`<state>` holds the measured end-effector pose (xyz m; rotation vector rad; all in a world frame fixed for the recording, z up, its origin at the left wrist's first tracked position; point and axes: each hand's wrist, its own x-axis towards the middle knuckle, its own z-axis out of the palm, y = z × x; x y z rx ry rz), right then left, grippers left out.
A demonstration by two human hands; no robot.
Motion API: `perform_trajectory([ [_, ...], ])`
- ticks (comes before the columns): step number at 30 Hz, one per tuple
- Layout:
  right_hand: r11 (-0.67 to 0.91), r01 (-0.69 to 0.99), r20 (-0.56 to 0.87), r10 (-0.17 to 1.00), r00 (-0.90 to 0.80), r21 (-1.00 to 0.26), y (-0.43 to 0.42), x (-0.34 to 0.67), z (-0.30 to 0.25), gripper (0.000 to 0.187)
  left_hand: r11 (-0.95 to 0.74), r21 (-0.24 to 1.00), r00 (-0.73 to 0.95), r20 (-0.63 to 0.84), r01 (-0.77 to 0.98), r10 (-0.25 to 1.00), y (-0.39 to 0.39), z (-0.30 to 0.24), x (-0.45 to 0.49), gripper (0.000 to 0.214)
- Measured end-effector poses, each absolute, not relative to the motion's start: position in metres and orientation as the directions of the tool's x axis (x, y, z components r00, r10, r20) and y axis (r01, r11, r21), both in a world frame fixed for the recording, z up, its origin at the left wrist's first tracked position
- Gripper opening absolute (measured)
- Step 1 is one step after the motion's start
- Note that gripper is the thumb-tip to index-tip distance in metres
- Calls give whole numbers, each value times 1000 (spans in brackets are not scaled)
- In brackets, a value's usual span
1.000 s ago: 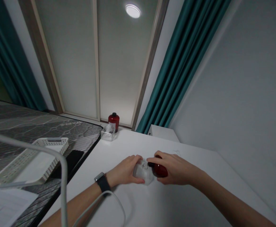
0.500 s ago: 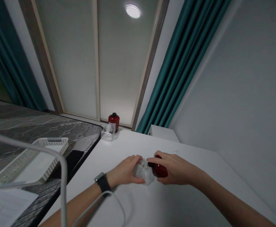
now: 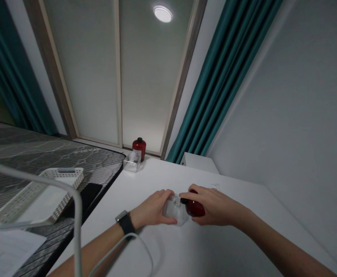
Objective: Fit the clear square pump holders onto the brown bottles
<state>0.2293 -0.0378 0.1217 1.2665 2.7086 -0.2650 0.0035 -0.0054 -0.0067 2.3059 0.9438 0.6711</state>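
My left hand [image 3: 152,207] grips a clear plastic box [image 3: 174,211] from its left side, with the fingers wrapped around it. My right hand [image 3: 211,204] is closed over a dark red bottle [image 3: 196,208] lying on its side. The bottle's black cap [image 3: 182,201] points into the clear box, and my right fingers partly hide it. A second dark red bottle [image 3: 139,149] stands upright at the far end of the white table [image 3: 145,184], behind another clear box [image 3: 132,162].
A white perforated basket [image 3: 67,173] and a black phone [image 3: 89,196] lie on a grey patterned surface [image 3: 70,159] left of the table. A white curved tube [image 3: 77,231] crosses the near left view. A white cable [image 3: 128,246] runs below my left wrist, and a white block [image 3: 199,162] sits beyond the table.
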Motion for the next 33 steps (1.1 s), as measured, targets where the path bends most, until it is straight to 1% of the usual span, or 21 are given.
perform_trajectory([
  [4,628,771,-204,745,-635,-103,-38,229,123,60,-592,653,625,226,472,747,-6,-4,4,71],
  [12,625,773,-215,744,-632,-111,-38,228,125,56,-584,656,615,224,478,756,-7,-2,4,70],
  [26,624,773,-216,745,-632,-111,-38,227,125,57,-583,655,618,218,481,755,-7,-2,4,70],
  [33,626,774,-206,749,-630,-94,-38,228,124,52,-588,658,616,232,471,753,-7,-4,4,69],
])
